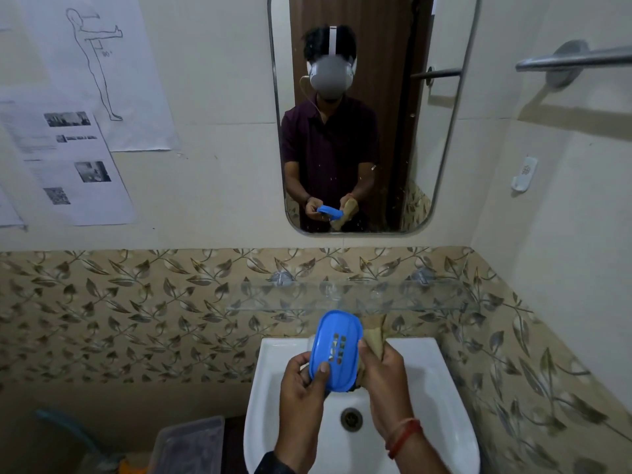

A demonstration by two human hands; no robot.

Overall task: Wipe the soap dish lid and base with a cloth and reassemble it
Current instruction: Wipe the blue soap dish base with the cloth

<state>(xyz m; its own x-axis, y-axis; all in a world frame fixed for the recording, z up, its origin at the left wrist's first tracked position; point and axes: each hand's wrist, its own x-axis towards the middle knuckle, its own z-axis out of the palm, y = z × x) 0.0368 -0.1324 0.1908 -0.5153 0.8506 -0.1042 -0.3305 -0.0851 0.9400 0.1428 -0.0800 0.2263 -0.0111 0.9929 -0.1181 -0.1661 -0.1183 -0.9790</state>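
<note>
Over the white sink (pixel 441 398) I hold a blue plastic soap dish part (pixel 337 347) with several slots in its middle. My left hand (pixel 302 388) grips its lower left edge, thumb on the top face. My right hand (pixel 383 378) is closed on a crumpled tan cloth (pixel 374 331), pressed against the blue part's right edge. The other half of the soap dish is not visible.
A glass shelf (pixel 352 295) runs along the wall just above the sink, under a mirror (pixel 369 111). A towel bar (pixel 574 59) juts out at upper right. A clear plastic box (pixel 188 443) stands on the floor to the sink's left. Papers (pixel 68 155) hang on the left wall.
</note>
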